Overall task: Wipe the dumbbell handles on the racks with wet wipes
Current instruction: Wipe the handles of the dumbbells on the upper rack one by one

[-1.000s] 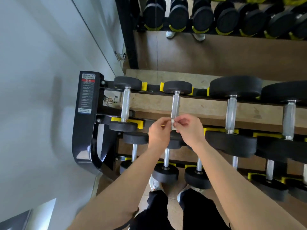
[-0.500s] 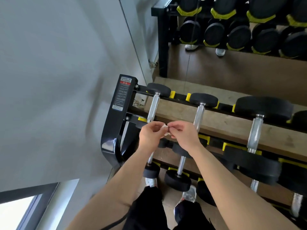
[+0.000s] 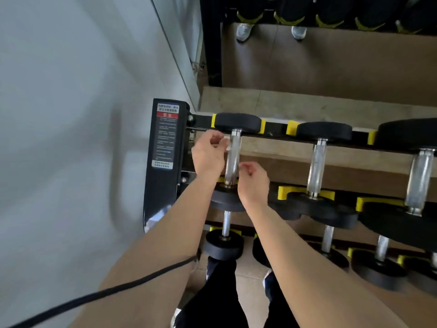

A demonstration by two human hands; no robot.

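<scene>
The leftmost dumbbell on the top tier has a chrome handle between black end plates. My left hand is at the handle's left side near its far end and pinches a small white wet wipe against it. My right hand hovers just right of the handle's near end, fingers loosely curled and holding nothing. Most of the wipe is hidden by my left fingers.
The black rack with yellow saddles ends at the left beside a grey wall. More dumbbells sit to the right and on the lower tiers. A mirror stands behind. A black cable crosses my left forearm.
Both hands held the wipe together in front of the second dumbbell. Now they have parted: my left hand carried the wipe to the leftmost handle, and my right hand let go.
</scene>
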